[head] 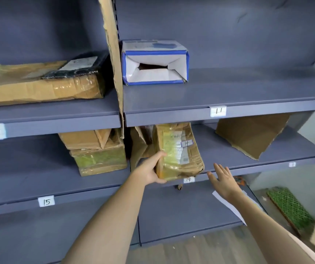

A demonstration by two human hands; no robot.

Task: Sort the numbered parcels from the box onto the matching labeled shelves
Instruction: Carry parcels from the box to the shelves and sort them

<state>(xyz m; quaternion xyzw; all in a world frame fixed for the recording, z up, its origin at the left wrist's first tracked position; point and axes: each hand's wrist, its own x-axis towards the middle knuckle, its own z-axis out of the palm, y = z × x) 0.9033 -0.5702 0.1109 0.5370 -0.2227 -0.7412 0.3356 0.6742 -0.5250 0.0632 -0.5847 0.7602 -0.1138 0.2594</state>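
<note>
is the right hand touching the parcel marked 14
Apart. The head view shows the right hand open with bare shelf edge between it and the parcel marked 14; only the left hand holds it.

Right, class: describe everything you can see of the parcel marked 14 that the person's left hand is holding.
The parcel marked 14 is a worn brown cardboard box wrapped in yellowish clear tape, creased and dented at its edges. A printed shipping label and a small handwritten "14" tag sit on its top face. It stands tilted on the shelf labelled 14, its front corner overhanging the edge. The left hand grips its near left corner; the right hand hovers apart, open.
</note>
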